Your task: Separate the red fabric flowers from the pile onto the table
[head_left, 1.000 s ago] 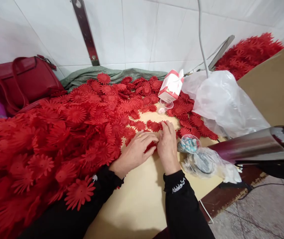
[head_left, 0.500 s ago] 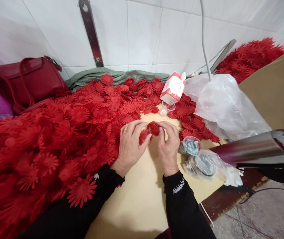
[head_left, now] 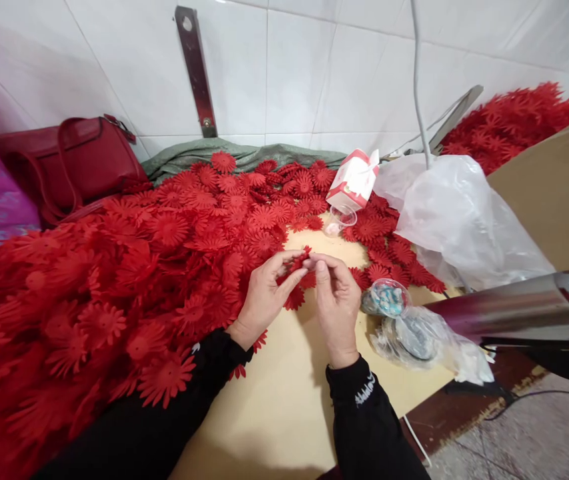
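My left hand (head_left: 263, 295) and my right hand (head_left: 337, 301) meet above the tan tabletop (head_left: 284, 400). Both pinch the same small bunch of red flower pieces (head_left: 300, 265) between fingertips, lifted off the table. One flower (head_left: 294, 298) hangs just below my left thumb. A huge heap of red flat flowers (head_left: 114, 280) covers the table to the left and behind my hands. A clear cup of pale blue beads (head_left: 383, 298) sits right of my right hand.
A red handbag (head_left: 69, 163) stands at the back left. A red-and-white carton (head_left: 353, 180) and a clear plastic bag (head_left: 457, 217) lie at the back right. A cardboard sheet (head_left: 554, 193) and a shiny metal tube (head_left: 514, 307) are on the right.
My hands were pressed on the tabletop over flowers; they have since lifted with a small bunch of flowers and now pinch it together in the air.
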The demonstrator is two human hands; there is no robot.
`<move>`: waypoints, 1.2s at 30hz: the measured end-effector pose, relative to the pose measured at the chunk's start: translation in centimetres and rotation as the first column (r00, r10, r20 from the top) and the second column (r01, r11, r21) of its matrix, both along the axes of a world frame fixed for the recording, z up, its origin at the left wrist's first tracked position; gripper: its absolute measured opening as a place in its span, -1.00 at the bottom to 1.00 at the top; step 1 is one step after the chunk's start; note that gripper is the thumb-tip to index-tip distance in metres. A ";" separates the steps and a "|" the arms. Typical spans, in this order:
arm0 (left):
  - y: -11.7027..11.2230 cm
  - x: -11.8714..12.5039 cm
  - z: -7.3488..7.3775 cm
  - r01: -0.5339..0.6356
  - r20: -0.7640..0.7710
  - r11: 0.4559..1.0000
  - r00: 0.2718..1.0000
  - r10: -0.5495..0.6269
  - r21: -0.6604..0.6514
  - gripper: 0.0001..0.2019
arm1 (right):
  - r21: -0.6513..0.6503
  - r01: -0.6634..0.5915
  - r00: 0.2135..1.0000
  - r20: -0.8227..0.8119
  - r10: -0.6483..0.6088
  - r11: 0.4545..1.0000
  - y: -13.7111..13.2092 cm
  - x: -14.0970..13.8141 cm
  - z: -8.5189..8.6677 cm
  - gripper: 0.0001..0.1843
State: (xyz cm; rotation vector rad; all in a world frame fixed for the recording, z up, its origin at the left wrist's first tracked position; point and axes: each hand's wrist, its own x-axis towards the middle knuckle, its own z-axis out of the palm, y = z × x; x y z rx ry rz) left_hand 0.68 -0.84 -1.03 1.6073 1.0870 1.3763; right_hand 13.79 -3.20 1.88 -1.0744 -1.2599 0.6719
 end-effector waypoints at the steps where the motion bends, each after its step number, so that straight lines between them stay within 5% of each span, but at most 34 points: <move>1: 0.0 0.1 -0.1 -0.022 0.002 1.000 1.000 0.022 -0.004 -0.72 | 0.021 0.077 0.997 0.027 -0.078 0.997 0.2 0.2 -0.3 -0.78; 5: 0.5 -0.1 -0.4 -0.191 0.046 0.981 0.980 0.192 -0.024 -0.74 | 0.071 0.274 0.892 0.355 -0.281 0.959 1.6 1.6 -2.5 -0.72; 8: 0.9 -0.3 -0.5 -0.239 0.109 0.970 0.964 0.242 -0.045 -0.80 | 0.014 0.287 0.746 0.624 -0.233 0.958 2.5 2.4 -4.0 -0.65; 11: 0.9 -0.3 -0.3 -0.220 0.166 0.972 0.959 0.231 -0.085 -0.81 | -0.028 0.275 0.673 0.719 -0.172 0.961 2.6 2.7 -4.4 -0.72; 14: 0.9 -0.1 -0.1 -0.110 0.254 0.981 0.956 0.149 -0.160 -0.79 | -0.028 0.292 0.685 0.704 -0.188 0.956 2.3 2.8 -3.9 -0.78; 19: 1.0 0.1 0.3 0.041 0.452 0.967 0.889 0.080 -0.251 -0.73 | 0.009 0.294 0.820 0.511 -0.257 0.956 1.7 2.3 -2.9 -0.75; 24: 1.1 -0.1 0.3 0.052 0.478 0.967 0.875 0.077 -0.251 -0.75 | -0.107 0.101 0.911 0.410 -0.049 0.989 0.8 0.6 -2.4 -0.69; 27: 1.2 -0.1 0.1 0.032 0.483 0.963 0.869 0.105 -0.266 -0.75 | -0.103 0.049 0.902 0.432 0.000 0.993 0.5 0.5 -2.2 -0.68; 32: 1.3 0.1 0.1 0.058 0.526 0.964 0.846 0.091 -0.259 -0.74 | 0.013 0.116 0.873 0.476 -0.108 0.993 0.5 1.2 -1.5 -0.59; 36: 0.9 -0.1 0.1 0.094 0.411 0.964 0.911 0.017 -0.248 -0.70 | 0.094 0.016 0.810 0.582 -0.068 0.995 0.6 1.0 -1.2 -0.38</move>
